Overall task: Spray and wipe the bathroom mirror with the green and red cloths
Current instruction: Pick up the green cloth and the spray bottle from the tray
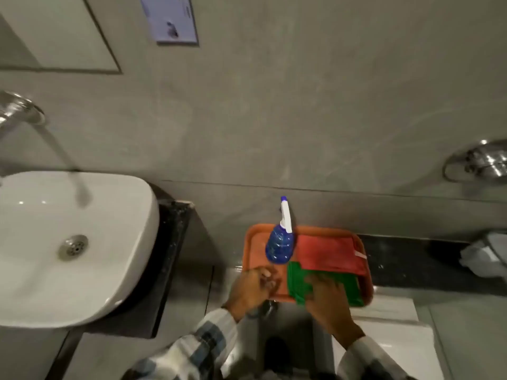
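An orange tray [253,244] rests on the dark counter below the grey wall. On it stand a blue spray bottle [278,246] with a white trigger head, a folded red cloth [327,252] at the back right and a folded green cloth [297,281] at the front. My right hand [327,301] lies on the green cloth, fingers curled over its near edge. My left hand [253,286] hovers at the tray's front left rim, fingers loosely bent, holding nothing. The mirror's lower corner [55,31] shows at the top left.
A white basin [109,242] sits at the left with water running from a chrome tap [19,109]. A second chrome fitting [480,161] is on the wall at the right, crumpled white paper [478,259] beneath it. A notice [171,19] hangs on the wall.
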